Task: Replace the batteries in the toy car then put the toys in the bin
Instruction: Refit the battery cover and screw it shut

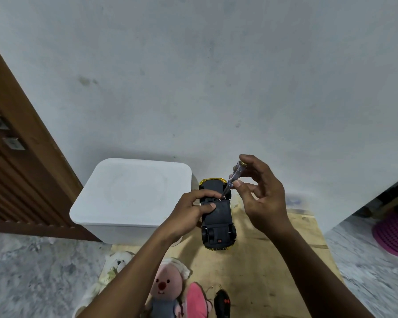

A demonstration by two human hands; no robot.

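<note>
black toy car (pixel 218 218) lay belly-up, left hand (pixel 189 213) gripped its side, right hand (pixel 262 196) pinched the screwdriver (pixel 234 177) on the cover screw (pixel 220 199); likely needed firm downward pressure, slow turns.

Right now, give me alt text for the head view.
The right hand holds a screwdriver tip-down on the upturned toy car, which the left hand steadies. A lidded white bin stands left of it; plush toys lie nearer.

Toy car (pixel 217 216) is showing a black underside with yellow edging. Bin (pixel 129 193) is reading plain white. Screwdriver (pixel 234 173) is showing a clear handle and a brass-coloured cap. Plush toy (pixel 164 285) is showing a pink face and a red nose. Floor (pixel 32 271) is showing grey speckle. Basket (pixel 395 235) is showing magenta lattice.
</note>
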